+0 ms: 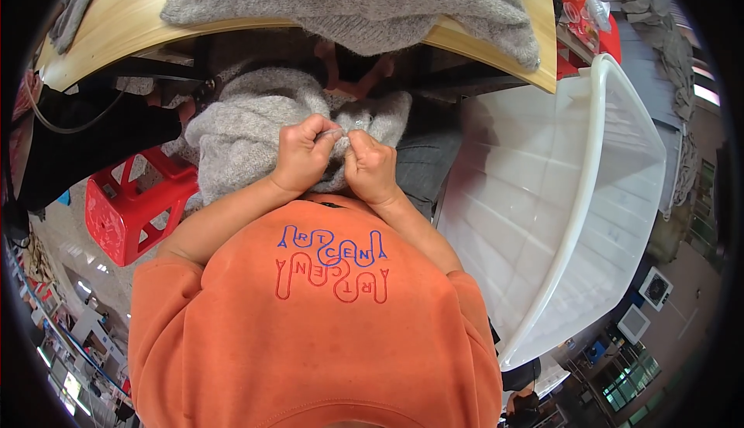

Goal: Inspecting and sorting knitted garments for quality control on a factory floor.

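Note:
A fuzzy grey knitted garment [240,130] lies bunched across my lap. My left hand [304,153] is closed, thumb and forefinger pinching a bit of its knit edge. Close beside it my right hand [370,166] is closed too, gripping the same piece of knit. The two hands almost meet, with a short stretch of the fabric between them. Whether a needle or thread sits in the fingers is too small to tell.
Ahead, a wooden table [128,21] carries another grey knitted garment [349,2]. A large white plastic bin [535,195] stands close at my right. To the left is a red plastic stool [128,203], near a person's dark clothing [70,141].

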Demonstrator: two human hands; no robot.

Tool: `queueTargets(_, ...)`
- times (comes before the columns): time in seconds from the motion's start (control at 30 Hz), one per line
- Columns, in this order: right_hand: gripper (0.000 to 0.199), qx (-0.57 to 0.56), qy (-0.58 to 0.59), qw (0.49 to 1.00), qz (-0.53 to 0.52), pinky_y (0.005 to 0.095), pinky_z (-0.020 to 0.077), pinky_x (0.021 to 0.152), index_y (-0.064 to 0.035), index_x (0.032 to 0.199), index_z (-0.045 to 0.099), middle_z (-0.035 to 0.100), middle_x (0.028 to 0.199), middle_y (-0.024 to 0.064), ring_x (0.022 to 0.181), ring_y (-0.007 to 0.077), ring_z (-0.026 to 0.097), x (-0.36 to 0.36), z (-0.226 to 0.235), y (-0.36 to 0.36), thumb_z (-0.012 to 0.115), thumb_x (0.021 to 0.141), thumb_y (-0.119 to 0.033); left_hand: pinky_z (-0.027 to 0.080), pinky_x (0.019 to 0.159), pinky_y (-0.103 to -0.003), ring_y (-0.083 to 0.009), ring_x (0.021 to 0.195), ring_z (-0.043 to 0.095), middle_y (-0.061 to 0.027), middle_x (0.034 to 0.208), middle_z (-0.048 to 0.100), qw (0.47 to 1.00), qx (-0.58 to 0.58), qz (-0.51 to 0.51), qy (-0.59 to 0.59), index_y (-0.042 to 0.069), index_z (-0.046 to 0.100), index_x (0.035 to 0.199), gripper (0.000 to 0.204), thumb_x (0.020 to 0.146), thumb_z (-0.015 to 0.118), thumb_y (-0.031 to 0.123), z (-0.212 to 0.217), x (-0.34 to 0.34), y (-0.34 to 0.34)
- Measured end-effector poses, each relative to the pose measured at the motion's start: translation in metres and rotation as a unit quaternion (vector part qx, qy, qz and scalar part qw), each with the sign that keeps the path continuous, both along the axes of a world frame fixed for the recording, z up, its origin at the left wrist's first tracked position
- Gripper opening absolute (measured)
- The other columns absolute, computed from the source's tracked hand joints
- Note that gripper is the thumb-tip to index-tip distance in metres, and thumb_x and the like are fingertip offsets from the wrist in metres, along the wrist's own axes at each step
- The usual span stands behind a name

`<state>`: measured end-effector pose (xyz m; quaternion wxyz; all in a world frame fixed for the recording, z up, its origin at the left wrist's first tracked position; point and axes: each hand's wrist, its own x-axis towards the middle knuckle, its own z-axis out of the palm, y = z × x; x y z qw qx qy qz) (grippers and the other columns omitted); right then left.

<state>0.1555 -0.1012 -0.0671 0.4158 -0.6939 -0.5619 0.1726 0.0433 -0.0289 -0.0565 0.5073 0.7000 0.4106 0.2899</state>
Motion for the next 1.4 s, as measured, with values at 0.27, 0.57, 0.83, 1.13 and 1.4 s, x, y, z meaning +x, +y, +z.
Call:
queueTargets(0.27, 0.009, -0.034, -0.011, 0.999, 0.004, 0.0388, 0.0428, 0.047, -0.003, 0.077, 0.052, 0.054, 0.062, 0.0155, 0.055, 0.0337, 0.055, 0.001, 0.0, 0.004, 0.05, 0.069, 0.0, 0.042, 0.047, -0.028, -0.0204, 0.051, 0.054, -0.0105, 0.063, 0.057, 0.983, 0.175, -0.047, 0.006, 0.002, 0.057, 0.071, 0.007, 0.071, 0.061, -0.004, 0.009, -0.003, -0.006)
queueTargets(0.57, 0.023, 0.133, 0.042, 0.99, 0.021, 0.0338, 0.0443, 0.048, 0.0029, 0.087, 0.054, 0.056, 0.068, 0.0152, 0.052, 0.0292, 0.056, 0.001, 0.039, -0.004, 0.052, 0.064, 0.006, 0.044, 0.053, -0.032, -0.029, 0.062, 0.056, -0.0117, 0.078, 0.056, 0.928, 0.365, -0.076, 0.008, 0.004, 0.052, 0.079, 0.028, 0.056, 0.068, 0.002, 0.028, -0.029, 0.014)
queueTargets(0.83, 0.025, 0.139, 0.152, 0.916, 0.344, 0.0338, 0.0442, 0.05, 0.0019, 0.089, 0.054, 0.054, 0.071, 0.0134, 0.058, 0.0291, 0.055, -0.018, 0.067, 0.013, 0.056, 0.064, 0.005, 0.038, 0.09, -0.034, -0.0283, 0.107, 0.046, -0.0143, 0.12, 0.046, 0.968, 0.056, -0.245, 0.008, 0.001, 0.04, 0.125, 0.049, 0.081, 0.052, 0.018, -0.051, -0.047, 0.018)
queueTargets(1.13, 0.041, 0.131, 0.098, 0.985, -0.061, 0.0272, 0.0437, 0.073, 0.0008, 0.111, 0.048, 0.053, 0.103, 0.0118, 0.089, 0.0146, 0.053, 0.051, 0.071, 0.001, 0.057, 0.071, 0.002, 0.038, 0.09, -0.033, -0.0241, 0.104, 0.048, -0.0141, 0.117, 0.049, 0.977, 0.035, -0.186, 0.094, 0.003, 0.044, 0.123, 0.042, 0.084, 0.048, 0.019, -0.036, 0.009, 0.029)
queueTargets(1.4, 0.014, 0.048, 0.349, 0.935, -0.049, 0.0215, 0.0429, 0.069, 0.0018, 0.091, 0.059, 0.06, 0.085, 0.0023, 0.077, 0.0084, 0.053, 0.073, 0.028, 0.007, 0.05, 0.081, 0.0, 0.039, 0.091, -0.032, -0.0203, 0.101, 0.051, -0.0139, 0.115, 0.051, 0.972, 0.001, -0.141, 0.189, 0.004, 0.047, 0.12, 0.037, 0.087, 0.045, 0.02, -0.014, -0.002, 0.014)
